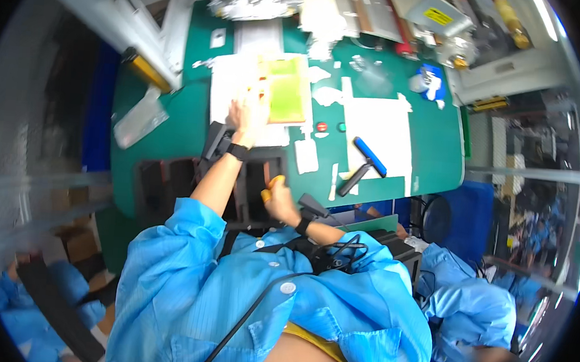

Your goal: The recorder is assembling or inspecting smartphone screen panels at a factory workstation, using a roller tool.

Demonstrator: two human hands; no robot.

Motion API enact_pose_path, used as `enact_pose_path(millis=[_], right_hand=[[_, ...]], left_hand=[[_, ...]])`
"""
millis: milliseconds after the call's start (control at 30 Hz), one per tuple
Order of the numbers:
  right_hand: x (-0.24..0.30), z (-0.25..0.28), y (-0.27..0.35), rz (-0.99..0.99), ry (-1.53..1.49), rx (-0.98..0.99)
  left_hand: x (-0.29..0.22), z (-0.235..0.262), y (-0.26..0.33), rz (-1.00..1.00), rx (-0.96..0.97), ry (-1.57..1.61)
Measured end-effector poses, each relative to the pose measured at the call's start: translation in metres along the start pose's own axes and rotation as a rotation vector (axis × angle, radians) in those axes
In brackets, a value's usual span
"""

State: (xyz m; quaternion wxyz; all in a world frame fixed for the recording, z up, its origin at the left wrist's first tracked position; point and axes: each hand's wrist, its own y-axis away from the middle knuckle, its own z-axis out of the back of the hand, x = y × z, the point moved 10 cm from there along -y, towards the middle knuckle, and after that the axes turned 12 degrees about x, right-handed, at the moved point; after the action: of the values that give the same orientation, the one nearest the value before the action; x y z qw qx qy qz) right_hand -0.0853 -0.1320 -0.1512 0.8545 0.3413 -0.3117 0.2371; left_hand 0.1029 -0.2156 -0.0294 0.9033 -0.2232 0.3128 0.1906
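My left hand (246,116) reaches forward with outstretched fingers, blurred, beside the left edge of a flat yellow-green panel (288,93). The panel lies on white sheets (226,86), and my fingertips overlap its edge; whether they press on it cannot be made out. Closer to my body, my right hand (283,206) is closed around a small yellow-orange tool (276,181), whose kind is hidden by my fingers and blur. This hand hovers by a black compartmented tray (167,184) at the table's near edge.
On the green table (433,151), a blue roller with black handle (370,158) rests on a white sheet (385,124). Red (321,127) and green buttons sit between the sheets. A clear plastic bag (141,118) lies left. A co-worker in blue (467,294) is at the right.
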Motion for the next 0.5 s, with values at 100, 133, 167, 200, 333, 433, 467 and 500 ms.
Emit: enact_pose_path(millis=[100,133,167,200,333,433,467,500], right_hand=[[-0.005,-0.004,0.004,-0.021,0.035,0.096],[0.005,0.015,0.007,0.076,-0.047,0.065],[0.023,0.036,0.012,0.183,-0.121,0.033],[0.030,0.053,0.011,0.231,-0.219,0.009],[0.057,0.139,-0.018,0.418,-0.370,-0.268],[0.055,0.189,-0.074,0.327,-0.278,-0.537],[0.055,0.192,-0.094,0.278,-0.248,-0.578],[0.058,0.194,-0.108,0.232,-0.219,-0.611]], left_hand=[[0.018,-0.039,-0.014,-0.044,-0.003,0.524],[0.032,-0.050,-0.014,0.139,0.139,0.516],[0.025,-0.030,-0.016,0.180,0.142,0.407],[0.019,0.001,-0.010,0.077,0.062,0.313],[0.063,0.033,0.022,0.244,-0.009,0.168],[0.057,0.031,0.030,0.244,0.000,0.140],[0.060,0.030,0.035,0.267,0.036,0.122],[0.064,0.030,0.041,0.297,0.067,0.103]])
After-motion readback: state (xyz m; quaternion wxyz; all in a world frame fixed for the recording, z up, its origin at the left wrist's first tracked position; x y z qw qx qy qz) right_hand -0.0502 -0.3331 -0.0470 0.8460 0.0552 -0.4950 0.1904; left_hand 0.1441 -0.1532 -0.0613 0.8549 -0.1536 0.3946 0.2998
